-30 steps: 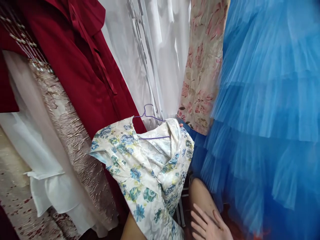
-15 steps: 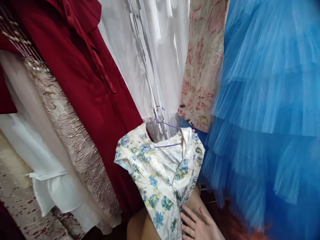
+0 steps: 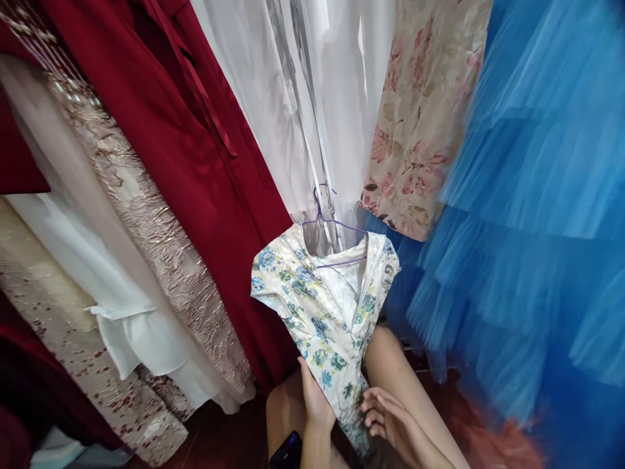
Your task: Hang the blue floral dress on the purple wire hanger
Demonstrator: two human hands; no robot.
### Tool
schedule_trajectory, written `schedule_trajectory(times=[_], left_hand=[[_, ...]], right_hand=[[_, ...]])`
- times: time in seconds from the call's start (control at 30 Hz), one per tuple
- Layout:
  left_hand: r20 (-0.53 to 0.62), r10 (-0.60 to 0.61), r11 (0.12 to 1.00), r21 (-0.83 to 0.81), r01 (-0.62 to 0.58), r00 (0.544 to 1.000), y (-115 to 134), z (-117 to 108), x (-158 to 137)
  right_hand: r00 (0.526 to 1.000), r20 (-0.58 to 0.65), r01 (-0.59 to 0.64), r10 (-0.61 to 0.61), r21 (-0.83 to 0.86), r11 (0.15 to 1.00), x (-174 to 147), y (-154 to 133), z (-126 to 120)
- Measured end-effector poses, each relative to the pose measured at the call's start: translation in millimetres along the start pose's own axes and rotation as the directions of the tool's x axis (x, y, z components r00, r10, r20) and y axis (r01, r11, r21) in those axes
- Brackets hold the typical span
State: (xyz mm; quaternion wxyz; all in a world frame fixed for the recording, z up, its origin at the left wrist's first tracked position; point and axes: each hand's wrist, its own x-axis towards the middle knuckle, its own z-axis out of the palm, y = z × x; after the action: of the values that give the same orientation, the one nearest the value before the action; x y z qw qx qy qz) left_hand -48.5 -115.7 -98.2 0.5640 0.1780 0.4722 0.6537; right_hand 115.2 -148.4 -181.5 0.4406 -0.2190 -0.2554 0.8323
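A white dress with blue and green flowers stands tilted in front of me on a thin purple hanger. At its left side, near the waist, is my left hand. The thumb lies along the fabric edge, and the fingers pass behind the dress out of sight. My right hand is beside the other edge of the waist, its fingers loosely bent and apart with nothing gripped. The lower end of the dress narrows down between my forearms.
A dark red gown and a crinkled pinkish garment hang at left. White drapery is behind, with a pink-flowered fabric and a tiered blue tulle dress at right. My bare knees flank the dress; a dark device is near my left wrist.
My left hand has come into view at the dress's left waist; the fingertips at its right shoulder are gone. The dress's neckline lies flatter. My right hand's fingers have bent. The view has shifted.
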Motion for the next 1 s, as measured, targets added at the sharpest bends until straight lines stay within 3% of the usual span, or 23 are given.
schedule_trajectory(times=[0.1, 0.2, 0.3, 0.4, 0.5, 0.63, 0.73, 0.77, 0.83, 0.9, 0.93, 1.0], left_hand=[[0.025, -0.042, 0.995, -0.085, 0.044, 0.999, -11, -14, -2], [0.018, -0.021, 0.994, -0.11, 0.023, 1.0, -20, -15, -3], [0.03, -0.012, 0.99, -0.139, 0.016, 0.999, -27, -9, -7], [0.032, -0.012, 0.991, -0.136, 0.016, 0.999, -29, -6, -12], [-0.035, -0.034, 0.996, -0.088, 0.03, 0.999, -26, -11, -13], [-0.167, -0.012, 1.0, -0.006, 0.011, 0.986, -25, -27, -5], [-0.214, 0.188, 0.977, 0.142, -0.16, 0.959, -23, -34, -1], [-0.229, 0.3, 0.941, 0.23, -0.248, 0.926, -22, -34, -2], [-0.244, 0.54, 0.804, 0.432, -0.408, 0.805, -20, -30, -7], [-0.178, 0.708, 0.636, 0.58, -0.508, 0.683, -20, -20, -15], [-0.099, 0.738, 0.573, 0.614, -0.543, 0.667, -20, -13, -19], [0.104, 0.69, 0.525, 0.61, -0.593, 0.717, -21, 2, -23]], right_hand=[[0.978, -0.134, 0.113, -0.158, -0.296, 0.948, 16, -9, 16], [0.923, -0.088, 0.246, -0.374, -0.613, 0.751, 31, -38, 38], [0.866, -0.019, 0.298, -0.5, -0.783, 0.546, 40, -72, 58], [0.854, 0.045, 0.275, -0.519, -0.885, 0.375, 44, -93, 68], [0.875, 0.083, 0.258, -0.476, -0.913, 0.316, 42, -99, 74], [0.89, 0.04, 0.246, -0.455, -0.881, 0.404, 37, -98, 79], [0.908, -0.018, 0.235, -0.42, -0.805, 0.544, 35, -96, 80], [0.917, -0.056, 0.219, -0.394, -0.756, 0.617, 35, -95, 80], [0.945, -0.116, 0.181, -0.305, -0.59, 0.787, 36, -92, 81], [0.979, -0.102, 0.127, -0.176, -0.37, 0.92, 35, -88, 84], [0.991, -0.07, 0.095, -0.118, -0.272, 0.958, 34, -86, 86], [0.999, -0.004, 0.037, -0.038, -0.151, 0.988, 32, -83, 90]])
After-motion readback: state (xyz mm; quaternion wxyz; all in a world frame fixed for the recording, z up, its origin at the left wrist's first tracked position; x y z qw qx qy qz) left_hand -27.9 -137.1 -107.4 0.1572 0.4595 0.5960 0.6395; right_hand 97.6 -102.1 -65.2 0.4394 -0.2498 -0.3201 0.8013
